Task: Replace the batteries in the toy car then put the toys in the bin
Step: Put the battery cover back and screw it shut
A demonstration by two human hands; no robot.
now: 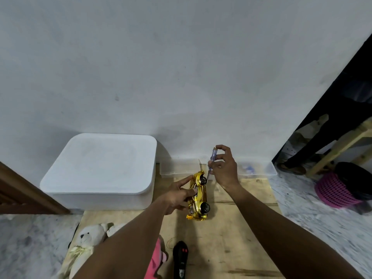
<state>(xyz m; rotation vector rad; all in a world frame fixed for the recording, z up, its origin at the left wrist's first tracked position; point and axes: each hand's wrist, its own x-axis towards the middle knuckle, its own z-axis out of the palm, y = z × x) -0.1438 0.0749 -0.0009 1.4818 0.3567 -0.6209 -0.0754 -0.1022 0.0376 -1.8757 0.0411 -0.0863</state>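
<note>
A shiny gold toy car [199, 198] lies tipped on its side on the wooden board [231, 238], wheels facing right. My left hand [179, 195] grips its body from the left. My right hand [224, 168] holds a screwdriver [212, 160] with a clear bluish handle, upright, its tip down by the car's far wheel. A large white bin [100, 170] with its lid on stands to the left against the wall. A white teddy bear [88, 238], a pink toy [156, 258] and a black remote control [180, 258] lie near the board's front.
Two clear plastic trays [179, 168] sit along the wall behind the car. A pink basket [336, 190] and a wooden frame [342, 146] stand at the right. A brown door edge [24, 190] is at the left. Marble floor surrounds the board.
</note>
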